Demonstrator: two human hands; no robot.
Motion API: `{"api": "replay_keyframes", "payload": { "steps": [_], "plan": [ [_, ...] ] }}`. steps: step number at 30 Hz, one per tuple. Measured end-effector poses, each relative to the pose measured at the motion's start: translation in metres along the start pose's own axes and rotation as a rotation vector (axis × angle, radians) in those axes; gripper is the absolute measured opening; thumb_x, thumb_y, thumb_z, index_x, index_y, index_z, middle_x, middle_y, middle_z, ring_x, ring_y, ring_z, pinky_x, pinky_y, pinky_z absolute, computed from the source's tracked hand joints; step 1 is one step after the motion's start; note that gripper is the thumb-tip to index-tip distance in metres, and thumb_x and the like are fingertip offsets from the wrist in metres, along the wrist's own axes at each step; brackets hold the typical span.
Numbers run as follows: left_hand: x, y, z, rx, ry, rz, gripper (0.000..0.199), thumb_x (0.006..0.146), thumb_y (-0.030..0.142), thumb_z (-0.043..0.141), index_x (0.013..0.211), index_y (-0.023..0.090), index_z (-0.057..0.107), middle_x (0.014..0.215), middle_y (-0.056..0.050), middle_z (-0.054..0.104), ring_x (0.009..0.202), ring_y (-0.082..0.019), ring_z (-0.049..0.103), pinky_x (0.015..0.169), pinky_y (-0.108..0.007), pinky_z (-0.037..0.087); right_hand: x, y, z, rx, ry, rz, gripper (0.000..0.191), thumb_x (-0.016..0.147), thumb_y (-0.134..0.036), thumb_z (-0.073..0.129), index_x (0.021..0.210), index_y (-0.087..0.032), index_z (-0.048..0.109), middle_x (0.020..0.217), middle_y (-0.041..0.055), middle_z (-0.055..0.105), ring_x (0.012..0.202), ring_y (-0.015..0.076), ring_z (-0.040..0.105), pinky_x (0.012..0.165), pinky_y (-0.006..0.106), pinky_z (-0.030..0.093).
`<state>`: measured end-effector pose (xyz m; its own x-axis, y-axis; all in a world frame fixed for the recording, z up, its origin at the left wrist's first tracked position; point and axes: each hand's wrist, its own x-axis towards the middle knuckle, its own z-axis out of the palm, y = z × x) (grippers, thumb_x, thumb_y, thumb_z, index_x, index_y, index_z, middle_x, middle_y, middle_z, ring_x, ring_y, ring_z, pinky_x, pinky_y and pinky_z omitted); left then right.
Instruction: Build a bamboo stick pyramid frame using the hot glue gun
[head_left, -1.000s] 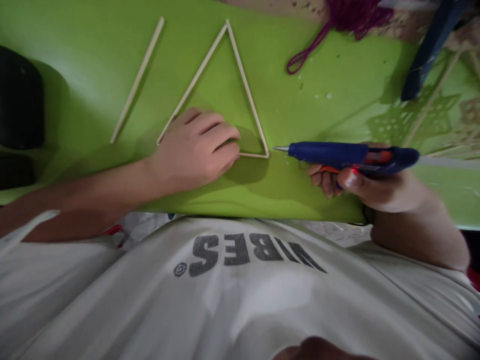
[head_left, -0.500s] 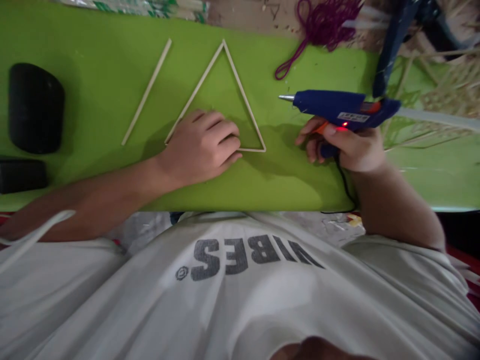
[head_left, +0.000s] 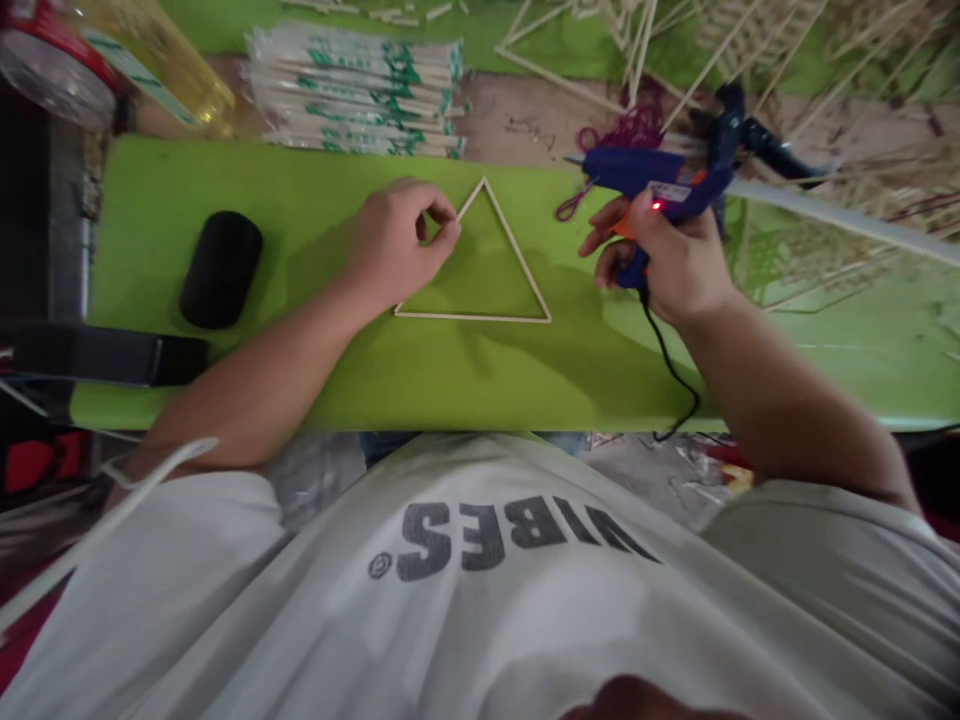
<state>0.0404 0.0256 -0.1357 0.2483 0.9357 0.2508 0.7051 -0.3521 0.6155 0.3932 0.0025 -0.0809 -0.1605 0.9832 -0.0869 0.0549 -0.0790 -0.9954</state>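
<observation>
A triangle of thin wooden sticks lies flat on the green tabletop. My left hand is over its left side, thumb and forefinger pinched on that stick below the top corner. The hand hides the middle of that side. The separate wooden stick seen earlier does not show; my left hand or forearm may cover it. To the right, my right hand grips a blue glue gun with an orange trigger. Its red light glows, and its nozzle points left, above and right of the triangle.
Packs of wooden sticks lie beyond the table edge, near a yellow bottle. Purple cord lies behind the glue gun. A black rounded object stands at left. Stick structures fill the right; a black cable trails down.
My left hand has moved from the triangle's base up to its left side and pinched. The view has shifted, showing more of the far area. The glue gun stays in my right hand.
</observation>
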Motion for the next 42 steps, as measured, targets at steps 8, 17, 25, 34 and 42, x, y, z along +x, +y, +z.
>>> {"api": "replay_keyframes", "payload": {
  "steps": [8,17,25,34,42],
  "plan": [
    [-0.001,0.012,-0.004,0.076,-0.031,-0.094,0.012,0.098,0.025,0.087,0.110,0.025,0.085,0.104,-0.006,0.088,0.097,-0.026,0.082,0.092,-0.041,0.066,0.073,-0.001,0.045,0.032,-0.015,-0.065,0.064,0.084,-0.093,0.100,0.087,-0.032,0.082,0.105,0.0040,0.089,0.058,0.0176,0.069,0.054,0.038,0.053],
    [-0.003,0.020,-0.001,0.120,-0.040,-0.100,0.012,0.097,0.017,0.083,0.105,0.024,0.088,0.101,-0.005,0.090,0.090,-0.024,0.082,0.086,-0.040,0.068,0.117,0.051,0.074,-0.007,0.071,-0.021,0.081,0.085,-0.112,0.079,0.097,-0.032,0.065,0.100,-0.0009,0.087,0.066,0.0135,0.067,0.059,0.037,0.045],
    [0.000,0.023,-0.002,0.127,-0.052,-0.136,0.015,0.101,0.013,0.078,0.106,0.023,0.088,0.103,-0.006,0.089,0.089,-0.024,0.081,0.086,-0.040,0.067,0.101,0.042,0.073,-0.060,0.047,-0.016,0.077,0.085,-0.112,0.080,0.092,-0.036,0.070,0.095,-0.0017,0.086,0.070,0.0178,0.069,0.059,0.040,0.049],
    [-0.001,0.018,-0.002,0.140,-0.059,-0.105,0.017,0.104,0.016,0.077,0.110,0.026,0.089,0.106,-0.007,0.089,0.095,-0.027,0.083,0.092,-0.044,0.069,0.085,0.045,0.045,-0.059,-0.030,-0.007,0.076,0.088,-0.100,0.093,0.084,-0.027,0.074,0.083,0.0034,0.081,0.050,0.0155,0.068,0.040,0.032,0.045],
    [0.001,0.017,0.001,0.073,-0.078,-0.155,0.010,0.105,0.023,0.081,0.111,0.026,0.087,0.110,-0.007,0.088,0.101,-0.028,0.084,0.098,-0.045,0.069,0.076,0.036,0.038,-0.079,-0.078,0.051,0.080,0.072,-0.102,0.101,0.076,-0.025,0.079,0.073,0.0039,0.080,0.047,0.0186,0.070,0.034,0.029,0.041]
  ]
}}
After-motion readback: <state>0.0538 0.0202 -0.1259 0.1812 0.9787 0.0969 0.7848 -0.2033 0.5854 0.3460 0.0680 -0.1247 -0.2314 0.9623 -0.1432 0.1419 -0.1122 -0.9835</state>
